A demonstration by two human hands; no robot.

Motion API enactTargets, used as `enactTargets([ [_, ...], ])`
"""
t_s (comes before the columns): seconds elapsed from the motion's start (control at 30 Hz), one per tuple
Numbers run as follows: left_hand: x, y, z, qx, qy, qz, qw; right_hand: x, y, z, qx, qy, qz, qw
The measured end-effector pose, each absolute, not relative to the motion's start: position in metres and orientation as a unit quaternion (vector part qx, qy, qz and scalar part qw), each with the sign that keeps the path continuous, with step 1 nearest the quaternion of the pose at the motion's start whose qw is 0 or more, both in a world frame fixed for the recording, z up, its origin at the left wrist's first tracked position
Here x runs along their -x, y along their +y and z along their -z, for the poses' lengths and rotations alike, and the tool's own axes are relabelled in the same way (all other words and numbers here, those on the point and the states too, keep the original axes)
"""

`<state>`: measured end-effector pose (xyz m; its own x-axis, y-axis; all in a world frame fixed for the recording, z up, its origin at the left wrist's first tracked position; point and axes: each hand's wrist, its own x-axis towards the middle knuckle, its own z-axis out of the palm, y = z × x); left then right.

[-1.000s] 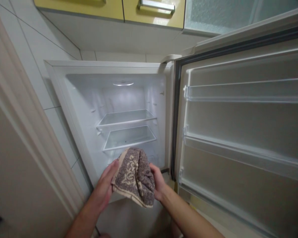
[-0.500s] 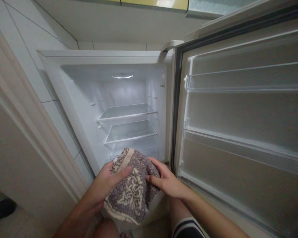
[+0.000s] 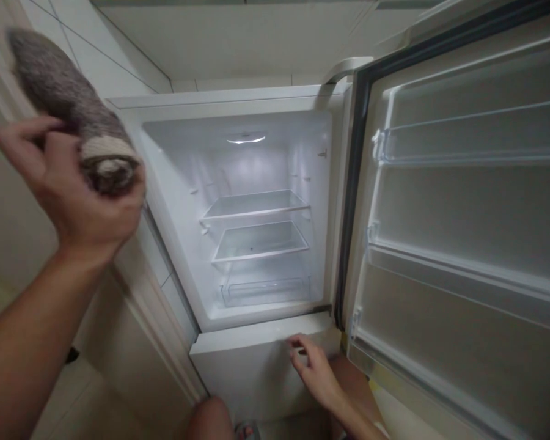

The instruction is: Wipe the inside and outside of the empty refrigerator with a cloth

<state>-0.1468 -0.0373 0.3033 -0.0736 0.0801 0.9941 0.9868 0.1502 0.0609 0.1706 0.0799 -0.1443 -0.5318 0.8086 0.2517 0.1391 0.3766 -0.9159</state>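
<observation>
Since half a second ago, the brown-grey patterned towel (image 3: 50, 79) is shifting from between both hands to the left hand (image 3: 89, 201) alone, which is now rising well to the left of and above the right hand (image 3: 318, 376). The right hand is letting go and is now hovering low, by the top edge of the white lower refrigerator door (image 3: 247, 379).

The left hand is closing around the bunched towel, with the cloth's beige band showing beside the fingers and its blurred far end sticking out above and to the left of them. The right hand is holding nothing visible; its fingers are loosely bending, partly open, and whether the fingertips are touching the door edge I cannot tell.

The refrigerator (image 3: 233, 98) is standing open beyond and between the hands, its ceiling lamp (image 3: 246, 139) glowing. Above and beyond the right hand, an upper glass shelf (image 3: 256, 203) and a lower glass shelf (image 3: 261, 240) are sitting over a clear drawer (image 3: 266, 293). To the right of the right hand, the upper refrigerator door (image 3: 467, 214) is hanging wide open. White wall tiles (image 3: 114, 55) are showing behind the towel, and a bare knee (image 3: 211, 420) is showing left of the right hand.
</observation>
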Motion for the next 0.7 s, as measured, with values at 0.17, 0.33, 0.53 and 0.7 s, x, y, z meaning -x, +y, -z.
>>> enactTargets([
  [0.17, 0.176, 0.005, -0.319, 0.542, -0.649, 0.306, 0.437, -0.147, 0.109, 0.128, 0.299, -0.878, -0.21, 0.309],
  [0.33, 0.2, 0.024, -0.289, 0.562, -0.662, 0.257, 0.424, -0.133, 0.14, 0.15, 0.305, -0.913, -0.143, 0.23],
  [0.53, 0.239, 0.028, -0.218, 0.575, -0.652, 0.243, 0.43, -0.128, 0.148, 0.192, 0.304, -0.914, -0.059, 0.262],
  [0.7, 0.232, 0.022, -0.117, 0.53, -0.703, 0.218, 0.421, -0.107, 0.157, 0.188, 0.36, -0.879, -0.074, 0.304],
])
